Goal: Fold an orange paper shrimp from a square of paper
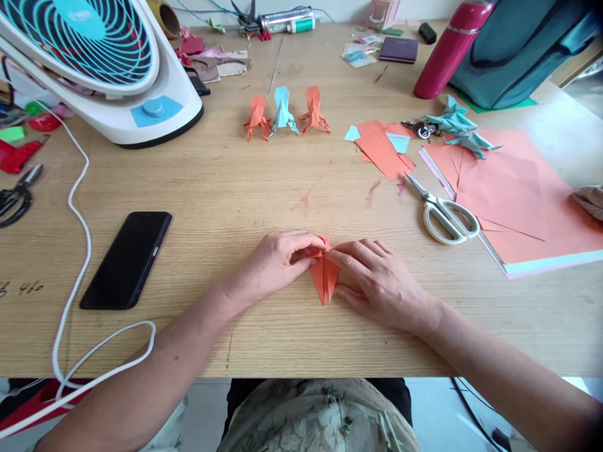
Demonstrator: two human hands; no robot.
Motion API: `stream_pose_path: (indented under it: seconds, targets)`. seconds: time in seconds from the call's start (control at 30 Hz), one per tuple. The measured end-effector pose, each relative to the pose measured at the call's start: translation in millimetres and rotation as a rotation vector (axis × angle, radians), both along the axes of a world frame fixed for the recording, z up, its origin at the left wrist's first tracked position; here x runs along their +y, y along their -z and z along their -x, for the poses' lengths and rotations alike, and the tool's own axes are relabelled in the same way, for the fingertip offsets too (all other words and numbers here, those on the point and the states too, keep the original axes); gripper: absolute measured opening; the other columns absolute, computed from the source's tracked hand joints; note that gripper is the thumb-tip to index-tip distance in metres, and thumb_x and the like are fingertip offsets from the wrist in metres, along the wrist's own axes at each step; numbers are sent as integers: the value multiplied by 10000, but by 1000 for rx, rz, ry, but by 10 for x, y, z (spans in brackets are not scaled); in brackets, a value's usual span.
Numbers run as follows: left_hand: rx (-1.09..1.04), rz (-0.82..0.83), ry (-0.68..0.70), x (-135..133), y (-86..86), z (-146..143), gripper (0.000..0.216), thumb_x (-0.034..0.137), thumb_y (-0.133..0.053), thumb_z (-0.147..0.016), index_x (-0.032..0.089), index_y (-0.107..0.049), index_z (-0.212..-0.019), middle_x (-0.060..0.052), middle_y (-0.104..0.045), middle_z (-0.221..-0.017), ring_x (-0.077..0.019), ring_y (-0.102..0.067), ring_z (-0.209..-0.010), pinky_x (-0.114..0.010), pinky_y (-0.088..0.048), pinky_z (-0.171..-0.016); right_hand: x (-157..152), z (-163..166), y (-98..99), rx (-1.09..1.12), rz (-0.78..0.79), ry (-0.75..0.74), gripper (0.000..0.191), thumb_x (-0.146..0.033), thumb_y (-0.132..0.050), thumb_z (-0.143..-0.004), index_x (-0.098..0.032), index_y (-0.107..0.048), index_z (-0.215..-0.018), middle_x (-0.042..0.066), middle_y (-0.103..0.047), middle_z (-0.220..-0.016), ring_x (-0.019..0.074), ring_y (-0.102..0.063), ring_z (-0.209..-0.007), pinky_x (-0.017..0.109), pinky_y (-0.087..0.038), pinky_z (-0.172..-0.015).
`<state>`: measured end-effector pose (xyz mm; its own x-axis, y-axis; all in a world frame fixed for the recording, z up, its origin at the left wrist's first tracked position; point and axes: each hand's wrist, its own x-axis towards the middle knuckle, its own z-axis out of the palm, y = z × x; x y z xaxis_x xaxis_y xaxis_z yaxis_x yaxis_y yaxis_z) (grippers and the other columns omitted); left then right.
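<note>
Holding: orange folded paper (325,279), flat on table (226,188) nr front edge.
L hand (273,263): grip pinching paper's top.
R hand (381,282): grip unclenched, fingers (351,256) flat on paper's rt side.
Scissors (445,216): well rt.

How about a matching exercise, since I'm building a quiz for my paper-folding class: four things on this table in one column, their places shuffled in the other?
Things:
1. black phone
2. white-handled scissors
3. fan
4. folded orange paper

Places:
a. under the fingers of the left hand and right hand
b. far left corner of the table
c. beside the stack of orange sheets
d. lying flat between the white cable and the left hand

Pairs: 1-d, 2-c, 3-b, 4-a
</note>
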<state>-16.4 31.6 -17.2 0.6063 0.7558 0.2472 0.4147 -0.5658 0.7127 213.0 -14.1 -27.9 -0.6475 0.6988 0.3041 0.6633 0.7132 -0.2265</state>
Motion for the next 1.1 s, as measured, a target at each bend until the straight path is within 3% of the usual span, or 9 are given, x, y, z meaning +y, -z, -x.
stream_pose_path:
  seconds: [0.37,0.63,0.87,1.1]
  targets:
    - [31,199,-11,72,-19,63,220,92,-648,-909,222,-709,-1076,29,-768,-999,-121,-716,-876,-201,-508,-781,4,-13,-5,49,-23,-10,273,-194,-568,-985,-130,-595,-1249,150,-665,-1152,250,-618,-946,404,-521,-810]
    - [163,81,72,188,-74,56,89,110,-632,-927,173,-674,-878,14,-670,-819,-127,-630,-741,-219,-435,-671,23,-30,0,10,16,-126,277,-145,-558,-983,-123,-609,-1254,161,-653,-1169,263,-584,-987,412,-513,-817]
    - [209,67,146,303,-123,19,90,80,-641,-916,164,-641,-883,6,-607,-858,-129,-608,-776,-230,-443,-699,31,-30,-19,19,75,-135,268,-132,-535,-986,-124,-617,-1242,156,-654,-1170,265,-577,-984,420,-503,-811]
    - [64,322,38,335,-98,30,425,-6,-722,-792,222,-450,-1026,59,-600,-903,-86,-652,-714,-190,-497,-639,35,-25,-21,26,99,-138,285,-144,-524,-998,-119,-613,-1267,154,-652,-1211,261,-592,-1023,413,-505,-840]
